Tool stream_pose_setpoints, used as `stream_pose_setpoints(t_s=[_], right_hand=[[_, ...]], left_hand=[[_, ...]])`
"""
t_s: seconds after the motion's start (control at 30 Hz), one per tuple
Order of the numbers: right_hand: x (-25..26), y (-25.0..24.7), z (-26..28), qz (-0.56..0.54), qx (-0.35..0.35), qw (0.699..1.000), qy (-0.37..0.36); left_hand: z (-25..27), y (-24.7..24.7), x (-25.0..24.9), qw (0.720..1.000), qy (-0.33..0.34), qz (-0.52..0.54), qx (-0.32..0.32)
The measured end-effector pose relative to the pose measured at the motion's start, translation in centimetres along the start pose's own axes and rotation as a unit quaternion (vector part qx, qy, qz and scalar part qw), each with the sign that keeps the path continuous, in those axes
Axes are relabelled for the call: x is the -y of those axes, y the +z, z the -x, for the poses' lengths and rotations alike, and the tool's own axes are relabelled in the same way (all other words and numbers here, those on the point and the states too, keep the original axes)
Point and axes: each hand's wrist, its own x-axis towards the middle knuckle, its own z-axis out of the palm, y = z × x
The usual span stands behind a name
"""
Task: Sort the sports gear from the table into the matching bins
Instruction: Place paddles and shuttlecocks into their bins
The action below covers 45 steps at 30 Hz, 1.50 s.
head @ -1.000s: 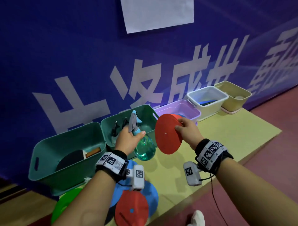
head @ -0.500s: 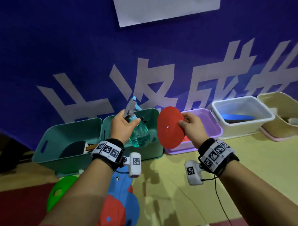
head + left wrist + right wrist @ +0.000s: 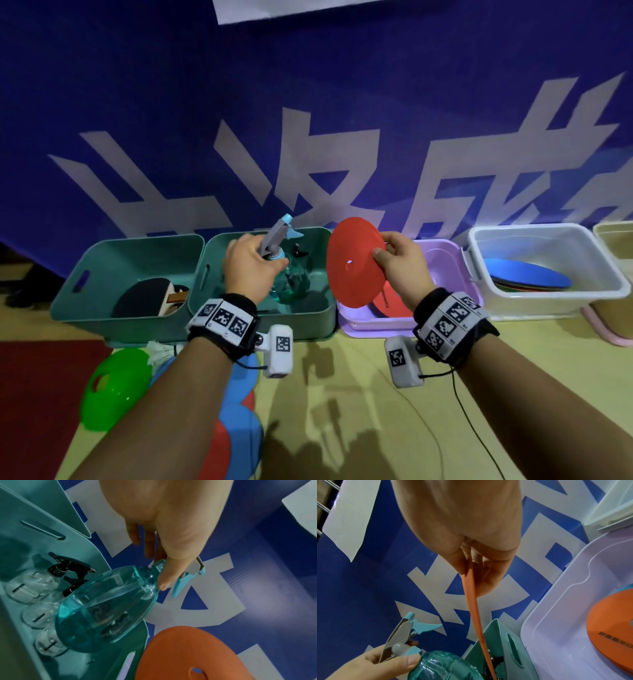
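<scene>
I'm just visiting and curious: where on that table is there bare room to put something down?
Bare yellow table lies in front of the purple bin and white bin, between the forearms. Crowded: lower left, where the green disc and blue and red discs lie.

The yellow tabletop (image 3: 359,411) carries a row of bins along its far edge: two green bins (image 3: 102,308) (image 3: 308,318), a purple bin (image 3: 376,325), a white bin (image 3: 548,305). Near its left edge lie a green disc (image 3: 116,390), blue discs (image 3: 239,425) and a shuttlecock (image 3: 161,353).
</scene>
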Motion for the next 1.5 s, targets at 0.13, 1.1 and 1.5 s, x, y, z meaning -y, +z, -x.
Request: stream_pose_setpoints(t_s=[0.13, 1.1, 1.5], right_hand=[[-0.1, 0.4, -0.9, 0.025, -0.010, 1.000, 0.007], [-3.6, -0.2, -4.1, 0.056, -0.107, 0.989, 0.080], [-3.8, -1.1, -3.7, 0.025, -0.113, 0.989, 0.093]], left_hand=[[-1.0, 1.8, 0.8, 0.999, 0.002, -0.019, 0.040], [-5.6, 10.8, 3.6, 0.970, -0.063, -0.048, 0.230], [-5.5, 11.0, 3.2, 0.965, -0.064, -0.072, 0.245]])
